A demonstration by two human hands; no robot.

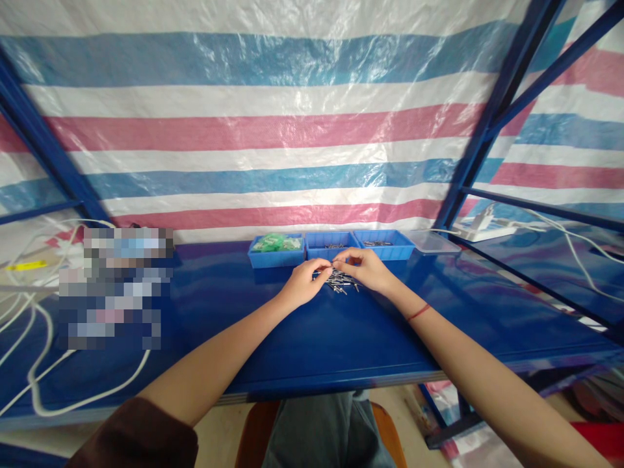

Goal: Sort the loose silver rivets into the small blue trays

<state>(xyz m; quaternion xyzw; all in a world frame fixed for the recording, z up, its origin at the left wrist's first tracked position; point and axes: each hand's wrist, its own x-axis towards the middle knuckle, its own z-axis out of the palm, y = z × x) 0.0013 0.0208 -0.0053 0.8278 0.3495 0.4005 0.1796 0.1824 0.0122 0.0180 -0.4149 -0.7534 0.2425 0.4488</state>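
My left hand (305,282) and my right hand (369,269) meet fingertip to fingertip above the blue table (219,279). Both are closed in a pinch; whatever lies between the fingers is too small to make out. Right below them is a loose pile of thin, shiny metal pins or rivets (342,284). Behind the hands stand three blue bins in a row. The left bin (277,260) holds green and white small packets, while the middle bin (319,251) and the right bin (397,252) contain small dark metal pieces.
A clear plastic lid (433,243) lies right of the bins. White cables (41,396) loop over the table's left side, near blurred-out items (117,292). A white power strip (485,226) sits at the back right. Blue metal posts (480,140) and striped sheeting (273,136) enclose the table.
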